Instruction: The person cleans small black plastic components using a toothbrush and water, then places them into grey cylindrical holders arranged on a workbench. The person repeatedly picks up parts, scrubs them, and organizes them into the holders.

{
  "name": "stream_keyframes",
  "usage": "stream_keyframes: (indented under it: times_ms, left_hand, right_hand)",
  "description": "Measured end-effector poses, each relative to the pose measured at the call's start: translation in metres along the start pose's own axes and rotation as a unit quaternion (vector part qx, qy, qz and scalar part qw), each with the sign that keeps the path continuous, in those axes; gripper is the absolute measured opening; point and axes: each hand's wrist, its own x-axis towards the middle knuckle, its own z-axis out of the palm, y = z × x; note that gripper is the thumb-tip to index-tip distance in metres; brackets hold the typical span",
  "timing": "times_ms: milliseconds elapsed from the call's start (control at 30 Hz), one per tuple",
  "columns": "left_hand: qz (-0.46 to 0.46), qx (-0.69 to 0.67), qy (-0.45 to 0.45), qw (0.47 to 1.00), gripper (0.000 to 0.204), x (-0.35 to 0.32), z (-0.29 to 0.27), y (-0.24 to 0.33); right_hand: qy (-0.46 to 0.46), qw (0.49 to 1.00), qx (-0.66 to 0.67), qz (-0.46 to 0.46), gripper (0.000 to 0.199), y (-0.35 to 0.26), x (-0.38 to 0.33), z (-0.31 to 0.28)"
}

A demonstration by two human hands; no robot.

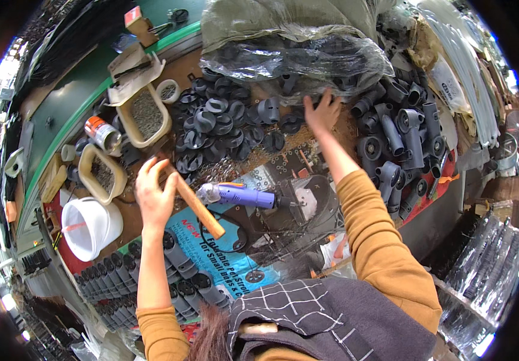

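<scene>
My left hand [153,195] is closed around the upper end of a wooden-handled tool [196,207]; the tool's head is hidden by the hand. Farther right, my right hand [324,113] reaches forward with fingers spread, holding nothing I can see. It is at the edge of a clear plastic bag [313,57], beside dark grey rounded plastic parts [291,123]. A large heap of similar curved parts [216,120] lies between my hands. A purple power screwdriver [244,196] rests on the bench just right of the wooden handle.
Left of the heap stand cream tubs of small hardware [144,114] [100,174], a spray can [103,133] and a white bucket [91,225]. Grey tubular joints [405,135] pile up at right. Rows of grey parts [112,277] line the near left, beside a blue printed sheet [211,253].
</scene>
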Motion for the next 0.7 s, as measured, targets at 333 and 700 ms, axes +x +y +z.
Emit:
stream_keyframes:
  times_ms: [333, 700]
  left_hand:
    - [0.172, -0.145, -0.065, 0.972, 0.033, 0.146, 0.151, 0.1]
    - [-0.012, -0.297, 0.009, 0.955, 0.025, 0.328, 0.162, 0.13]
  right_hand:
    - [-0.03, 0.932, 0.199, -0.301, 0.061, -0.024, -0.063, -0.071]
    - [0.28, 0.902, -0.118, -0.307, 0.03, -0.053, 0.225, -0.138]
